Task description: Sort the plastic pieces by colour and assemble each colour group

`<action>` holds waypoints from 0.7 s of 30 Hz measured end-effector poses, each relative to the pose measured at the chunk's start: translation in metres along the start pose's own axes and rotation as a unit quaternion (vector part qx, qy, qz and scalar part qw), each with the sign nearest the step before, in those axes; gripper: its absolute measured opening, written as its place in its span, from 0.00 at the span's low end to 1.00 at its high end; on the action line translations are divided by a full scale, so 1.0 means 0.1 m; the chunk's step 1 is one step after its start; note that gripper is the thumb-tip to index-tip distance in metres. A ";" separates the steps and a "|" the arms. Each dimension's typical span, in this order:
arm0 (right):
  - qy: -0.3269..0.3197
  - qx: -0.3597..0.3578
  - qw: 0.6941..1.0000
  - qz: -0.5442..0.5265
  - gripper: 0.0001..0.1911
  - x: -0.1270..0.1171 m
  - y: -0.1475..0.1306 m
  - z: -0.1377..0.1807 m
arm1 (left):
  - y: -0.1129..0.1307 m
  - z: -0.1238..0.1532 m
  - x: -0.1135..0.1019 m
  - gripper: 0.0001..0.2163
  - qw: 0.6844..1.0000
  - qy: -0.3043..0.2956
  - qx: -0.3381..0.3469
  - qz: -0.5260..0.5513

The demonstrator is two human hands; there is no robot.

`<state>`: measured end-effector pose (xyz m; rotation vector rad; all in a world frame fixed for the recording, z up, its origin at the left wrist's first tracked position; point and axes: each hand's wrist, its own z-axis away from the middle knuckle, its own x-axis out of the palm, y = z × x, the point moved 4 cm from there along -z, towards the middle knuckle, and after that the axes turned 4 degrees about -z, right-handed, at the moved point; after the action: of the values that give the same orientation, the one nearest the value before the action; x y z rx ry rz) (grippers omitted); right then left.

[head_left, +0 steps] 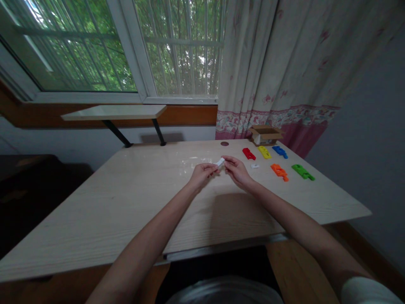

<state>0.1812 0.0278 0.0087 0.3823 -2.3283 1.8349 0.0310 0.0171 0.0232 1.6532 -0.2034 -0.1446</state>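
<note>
A small white block-like piece (220, 161) is held above the middle of the table between my two hands. My left hand (203, 174) pinches its lower left end, and my right hand (236, 169) grips the upper right end. The fingers cover part of the piece, so its exact kind cannot be made out. Right of my right hand, a smaller white piece (255, 166) lies on the table. Beyond it are flat coloured plastic pieces: red (248, 153), yellow (265, 152), blue (280, 152), orange (279, 172) and green (303, 172).
An open cardboard box (265, 136) stands at the table's back right, before the curtain (253, 76). A round brown disc (224, 144) lies near the back edge. At the back left, a raised shelf (115, 112) rests on black legs. The wooden table (110, 211) spreads out to the left.
</note>
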 end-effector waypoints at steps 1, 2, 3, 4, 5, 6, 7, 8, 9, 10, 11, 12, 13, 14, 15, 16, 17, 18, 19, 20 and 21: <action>-0.001 -0.003 1.000 0.004 0.19 0.00 0.00 0.00 | 0.00 0.00 -0.01 0.15 1.000 0.004 0.002 0.003; -0.004 -0.006 1.000 0.009 0.19 0.00 0.00 0.00 | 0.00 -0.01 -0.01 0.14 1.000 0.010 0.004 0.007; -0.007 -0.008 1.000 0.014 0.19 0.00 0.00 0.01 | -0.01 -0.01 -0.02 0.14 1.000 0.018 0.006 0.013; -0.010 -0.011 1.000 0.020 0.19 0.00 0.00 0.01 | -0.01 -0.02 -0.02 0.14 0.999 0.027 0.010 0.019; -0.011 -0.015 1.000 0.024 0.19 -0.01 -0.01 0.01 | -0.01 -0.02 -0.03 0.14 0.999 0.035 0.016 0.024; -0.012 -0.020 0.999 0.027 0.19 -0.01 -0.01 0.01 | -0.01 -0.03 -0.04 0.14 0.998 0.043 0.024 0.025; -0.011 -0.025 0.999 0.029 0.19 -0.01 -0.02 0.01 | -0.01 -0.04 -0.05 0.13 0.998 0.050 0.035 0.022; -0.010 -0.028 0.999 0.030 0.21 -0.01 -0.03 0.01 | 0.00 -0.04 -0.06 0.13 0.997 0.057 0.050 0.014; -0.009 -0.029 0.999 0.031 0.22 -0.01 -0.04 0.01 | 0.01 -0.04 -0.07 0.13 0.996 0.067 0.066 0.000; -0.007 -0.030 0.999 0.033 0.23 -0.01 -0.04 0.01 | 0.02 -0.04 -0.08 0.12 0.994 0.076 0.083 -0.017; -0.006 -0.031 0.999 0.036 0.24 -0.01 -0.05 0.01 | 0.03 -0.04 -0.09 0.11 0.991 0.084 0.099 -0.034; -0.006 -0.034 0.998 0.043 0.23 0.00 -0.07 0.01 | 0.04 -0.03 -0.10 0.11 0.988 0.091 0.114 -0.051; -0.008 -0.042 0.998 0.051 0.22 0.01 -0.08 0.01 | 0.05 -0.02 -0.11 0.11 0.985 0.096 0.127 -0.065; -0.012 -0.052 0.997 0.061 0.21 0.01 -0.09 0.01 | 0.07 -0.01 -0.11 0.11 0.983 0.098 0.138 -0.076; -0.014 -0.065 0.995 0.072 0.20 0.02 -0.11 0.02 | 0.08 -0.01 -0.12 0.11 0.981 0.098 0.146 -0.085; -0.016 -0.077 0.993 0.083 0.19 0.03 -0.12 0.02 | 0.09 0.00 -0.12 0.11 0.979 0.099 0.154 -0.092; -0.017 -0.088 0.992 0.093 0.19 0.04 -0.13 0.03 | 0.10 0.01 -0.12 0.11 0.977 0.098 0.161 -0.099; -0.015 -0.098 0.990 0.101 0.18 0.04 -0.13 0.04 | 0.11 0.01 -0.12 0.12 0.976 0.097 0.168 -0.105; -0.014 -0.106 0.988 0.108 0.18 0.04 -0.14 0.04 | 0.12 0.02 -0.11 0.12 0.974 0.095 0.173 -0.109; -0.013 -0.112 0.987 0.113 0.18 0.05 -0.14 0.05 | 0.12 0.02 -0.11 0.12 0.973 0.093 0.179 -0.113; -0.011 -0.117 0.986 0.118 0.17 0.05 -0.15 0.06 | 0.13 0.02 -0.11 0.12 0.972 0.091 0.183 -0.114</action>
<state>0.1810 0.0185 0.0224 0.0992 -2.6644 1.6240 0.0194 0.0164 0.0357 2.0441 0.1078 -0.1339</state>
